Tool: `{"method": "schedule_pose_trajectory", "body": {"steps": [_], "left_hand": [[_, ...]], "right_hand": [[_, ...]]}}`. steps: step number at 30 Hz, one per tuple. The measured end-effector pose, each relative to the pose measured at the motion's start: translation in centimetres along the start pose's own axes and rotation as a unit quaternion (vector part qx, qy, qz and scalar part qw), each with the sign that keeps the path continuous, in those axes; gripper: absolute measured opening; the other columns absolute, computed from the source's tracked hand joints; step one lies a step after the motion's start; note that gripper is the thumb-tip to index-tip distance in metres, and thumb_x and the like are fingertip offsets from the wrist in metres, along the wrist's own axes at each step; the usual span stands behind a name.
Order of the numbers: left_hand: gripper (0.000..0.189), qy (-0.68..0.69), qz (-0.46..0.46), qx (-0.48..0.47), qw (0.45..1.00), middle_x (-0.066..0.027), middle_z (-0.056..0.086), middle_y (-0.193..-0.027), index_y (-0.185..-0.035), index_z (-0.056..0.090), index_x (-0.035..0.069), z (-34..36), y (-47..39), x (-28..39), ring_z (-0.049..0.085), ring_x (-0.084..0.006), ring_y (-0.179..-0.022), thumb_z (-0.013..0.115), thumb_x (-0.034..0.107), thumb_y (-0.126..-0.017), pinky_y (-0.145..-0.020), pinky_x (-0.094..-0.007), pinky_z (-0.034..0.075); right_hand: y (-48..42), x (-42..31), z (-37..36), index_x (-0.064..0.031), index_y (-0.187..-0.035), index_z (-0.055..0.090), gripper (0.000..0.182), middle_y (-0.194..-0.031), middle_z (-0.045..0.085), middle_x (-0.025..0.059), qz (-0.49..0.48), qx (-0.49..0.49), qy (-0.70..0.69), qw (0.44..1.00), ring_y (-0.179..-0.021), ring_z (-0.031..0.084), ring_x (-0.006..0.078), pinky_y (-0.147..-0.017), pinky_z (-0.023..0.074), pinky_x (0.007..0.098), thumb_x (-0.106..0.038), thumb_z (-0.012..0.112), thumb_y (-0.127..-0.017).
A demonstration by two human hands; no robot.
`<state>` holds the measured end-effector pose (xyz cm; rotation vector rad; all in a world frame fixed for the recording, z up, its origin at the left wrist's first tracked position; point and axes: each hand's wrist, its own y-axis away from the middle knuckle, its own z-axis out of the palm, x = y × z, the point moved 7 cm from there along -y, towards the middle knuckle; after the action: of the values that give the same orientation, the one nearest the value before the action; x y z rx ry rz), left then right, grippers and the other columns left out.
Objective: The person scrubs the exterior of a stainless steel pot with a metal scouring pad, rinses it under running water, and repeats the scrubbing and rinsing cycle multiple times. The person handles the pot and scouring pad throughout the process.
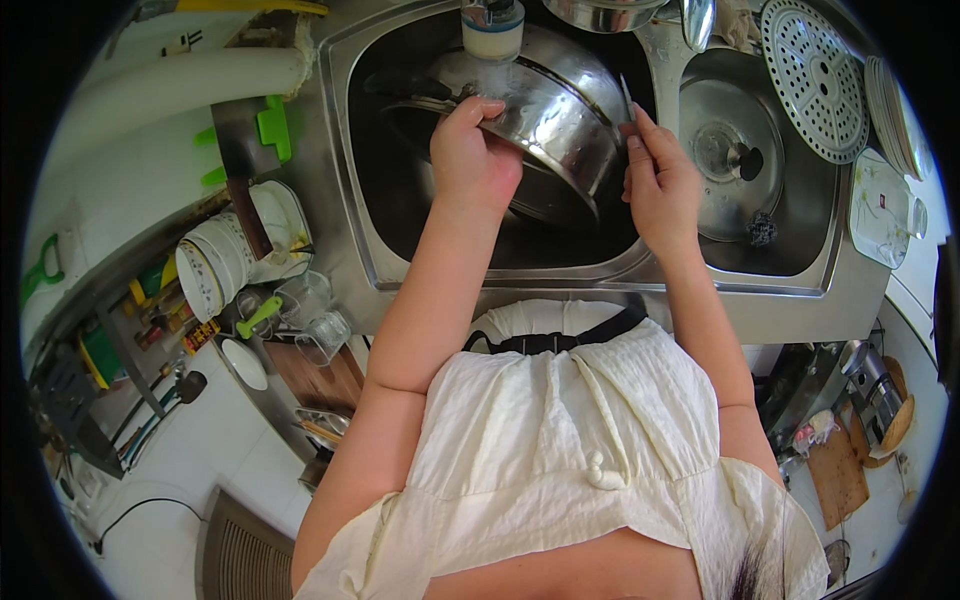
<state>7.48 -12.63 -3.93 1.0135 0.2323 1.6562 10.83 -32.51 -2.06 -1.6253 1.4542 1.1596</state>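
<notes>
A stainless steel pot is tilted on its side in the left sink basin, below a faucet head with water running from it. My left hand grips the pot's rim, thumb on the outer wall. Close to the pot's right side, my right hand pinches a thin, pointed metal implement; its lower part is hidden by my fingers, so its exact kind is unclear. Under the tilted pot lies more dark, round cookware, partly covered. A black handle sticks out to the left.
In the right basin are a glass lid with a black knob and a steel wool scrubber. A perforated steamer plate and stacked plates stand at right. A cleaver and bowls are at left.
</notes>
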Motion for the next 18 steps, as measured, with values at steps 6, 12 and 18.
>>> {"method": "schedule_pose_trajectory", "body": {"steps": [6,12,18], "left_hand": [[0.012,-0.024,-0.004,-0.015,1.0,-0.0126,0.06,-0.088,-0.087,0.055,-0.004,-1.4,-0.5,1.1,0.058,-0.0259,-0.086,0.052,-0.003,-0.075,-0.086,-0.0376,0.047],[0.004,-0.044,0.004,0.022,0.999,-0.0123,0.057,-0.081,-0.076,0.051,-0.002,-2.4,-0.9,3.1,0.057,-0.0264,-0.078,0.052,-0.004,-0.073,-0.08,-0.038,0.049],[0.018,-0.073,0.035,0.063,0.995,-0.0141,0.057,-0.089,-0.084,0.054,-0.005,-4.6,0.7,5.1,0.056,-0.0282,-0.083,0.05,-0.007,-0.067,-0.084,-0.0412,0.05]], "right_hand": [[-0.1,-1.8,0.7,-0.0028,-0.114,0.062,0.027,-0.099,0.058,0.0102,-0.018,-0.034,0.028,0.999,-0.077,0.057,0.0214,-0.07,0.0464,0.0275,-0.007,0.053,-0.089],[-0.7,-2.5,0.9,-0.0017,-0.113,0.062,0.026,-0.097,0.058,0.0103,-0.048,-0.025,0.045,0.998,-0.075,0.056,0.0205,-0.068,0.0457,0.0271,-0.007,0.054,-0.088],[-0.8,-2.2,1.7,-0.0011,-0.112,0.062,0.026,-0.094,0.059,0.0115,-0.032,-0.044,0.024,0.998,-0.071,0.057,0.0219,-0.064,0.0459,0.0283,-0.008,0.055,-0.087]]}}
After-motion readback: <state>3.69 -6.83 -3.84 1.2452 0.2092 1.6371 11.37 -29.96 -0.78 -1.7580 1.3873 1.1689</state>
